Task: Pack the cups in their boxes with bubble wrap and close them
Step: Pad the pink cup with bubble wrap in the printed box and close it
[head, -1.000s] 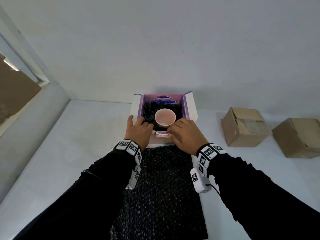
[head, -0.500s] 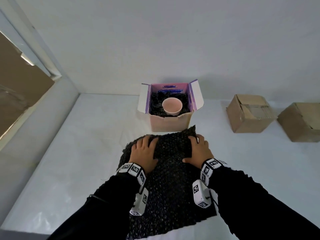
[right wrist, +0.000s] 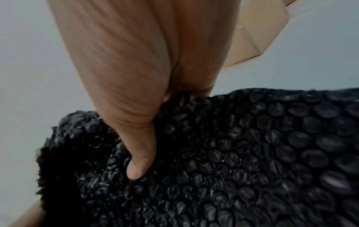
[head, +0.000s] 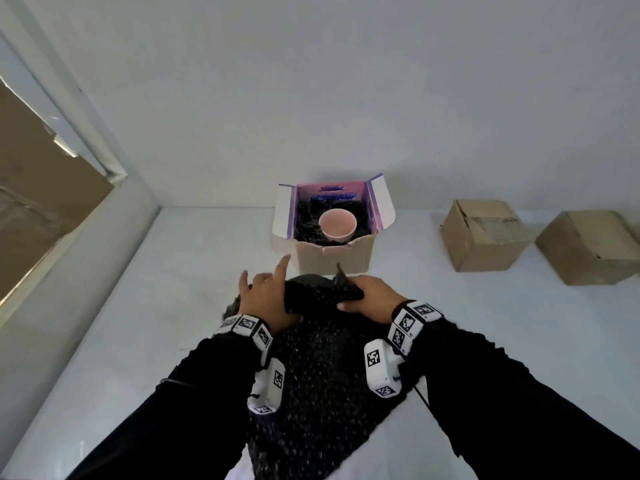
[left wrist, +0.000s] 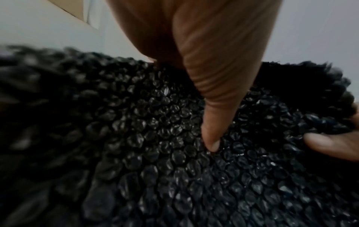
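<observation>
A pink cup stands inside the open box, on black bubble wrap lining it; the box flaps are up. In front of the box a big black bubble wrap sheet lies on the white table. Its far edge is lifted and bunched between my hands. My left hand pinches the left end, thumb pressed into the bubble wrap, index finger raised. My right hand grips the right end, fingers curled over the fold and thumb on the bubble wrap.
Two shut brown cardboard boxes sit on the table to the right. A wall runs close behind the open box. At the left, a ledge and a brown board border the table.
My hands left the box's front edge, came back to lie flat on the sheet, and now have picked up and bunched its far edge. The view has tilted up.
</observation>
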`<state>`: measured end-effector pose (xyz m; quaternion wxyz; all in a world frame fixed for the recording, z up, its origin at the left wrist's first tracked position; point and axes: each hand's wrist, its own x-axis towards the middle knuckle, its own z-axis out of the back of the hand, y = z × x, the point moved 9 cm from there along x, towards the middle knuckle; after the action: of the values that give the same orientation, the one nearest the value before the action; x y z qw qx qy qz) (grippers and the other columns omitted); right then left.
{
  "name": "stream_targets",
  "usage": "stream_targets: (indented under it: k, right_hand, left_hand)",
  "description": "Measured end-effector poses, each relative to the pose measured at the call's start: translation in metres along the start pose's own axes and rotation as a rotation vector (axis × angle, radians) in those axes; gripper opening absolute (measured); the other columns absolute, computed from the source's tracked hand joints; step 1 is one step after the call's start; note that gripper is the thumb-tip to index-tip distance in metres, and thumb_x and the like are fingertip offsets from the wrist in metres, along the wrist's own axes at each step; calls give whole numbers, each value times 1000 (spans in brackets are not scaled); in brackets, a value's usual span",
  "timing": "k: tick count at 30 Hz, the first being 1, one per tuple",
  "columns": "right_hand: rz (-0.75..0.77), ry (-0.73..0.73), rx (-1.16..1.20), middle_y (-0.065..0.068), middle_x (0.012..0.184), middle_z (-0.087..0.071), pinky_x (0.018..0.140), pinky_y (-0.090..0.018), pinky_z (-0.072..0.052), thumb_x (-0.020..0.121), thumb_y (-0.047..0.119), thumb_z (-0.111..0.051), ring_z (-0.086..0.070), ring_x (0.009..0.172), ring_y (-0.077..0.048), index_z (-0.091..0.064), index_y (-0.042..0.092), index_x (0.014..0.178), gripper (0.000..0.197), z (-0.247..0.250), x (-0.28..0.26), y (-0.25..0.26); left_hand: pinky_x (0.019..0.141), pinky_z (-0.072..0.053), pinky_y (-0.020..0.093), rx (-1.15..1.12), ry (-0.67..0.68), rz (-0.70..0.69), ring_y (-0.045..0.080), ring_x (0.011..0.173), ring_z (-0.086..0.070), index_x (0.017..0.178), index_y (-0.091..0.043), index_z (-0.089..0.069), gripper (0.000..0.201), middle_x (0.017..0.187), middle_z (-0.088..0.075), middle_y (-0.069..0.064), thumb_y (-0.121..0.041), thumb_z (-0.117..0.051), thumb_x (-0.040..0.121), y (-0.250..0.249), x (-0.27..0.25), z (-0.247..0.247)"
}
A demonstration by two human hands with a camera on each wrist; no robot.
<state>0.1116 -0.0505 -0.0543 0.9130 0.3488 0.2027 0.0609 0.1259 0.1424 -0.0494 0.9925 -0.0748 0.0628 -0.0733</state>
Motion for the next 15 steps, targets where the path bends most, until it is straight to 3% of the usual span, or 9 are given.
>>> stream_targets:
  k: [2,3,5,8,12,15]
  right_hand:
    - [-13,-107,-90,-6,115,-66,96,-38,-46,66,59,-70,-57,112,-26,-60,34,119,59,28,-3,9]
    - [-15,-164,-147,-5,112,-66,93,-40,-48,61,61,-67,-57,110,-26,-60,37,117,62,45,-5,15]
    - [18,-241,-217,-3,104,-69,83,-35,-52,65,47,-65,-61,101,-26,-68,33,107,44,76,-9,34]
    - [37,-343,-269,-11,93,-69,67,-29,-42,82,25,-59,-63,91,-32,-71,17,88,16,122,-14,65]
    - [97,-525,-205,-12,106,-71,79,-30,-46,84,11,-58,-63,102,-32,-72,14,97,20,182,-20,89]
    - [116,-674,-72,-6,104,-71,73,-25,-41,85,9,-57,-64,97,-28,-71,25,94,23,222,-26,96]
  left_hand:
    - [104,-27,40,20,-19,-38,23,111,-60,138,-30,-34,75,105,-69,-1,-47,-66,73,-8,8,21]
    - [96,-32,37,70,-50,-47,23,105,-62,129,-32,-44,59,102,-70,-1,-46,-65,76,-11,11,34]
    - [87,-35,35,130,-132,-18,23,101,-64,117,-34,-53,44,99,-70,-1,-47,-64,77,-16,18,65]
    - [87,-35,36,109,-218,20,23,101,-63,111,-35,-57,38,98,-70,-2,-46,-66,75,-19,27,114]
    - [88,-34,37,135,-216,29,23,103,-60,98,-32,-65,28,100,-67,-5,-50,-67,76,-21,36,168]
    - [86,-34,38,8,-382,37,27,102,-60,94,-32,-68,17,98,-65,-1,-43,-63,81,-21,36,211]
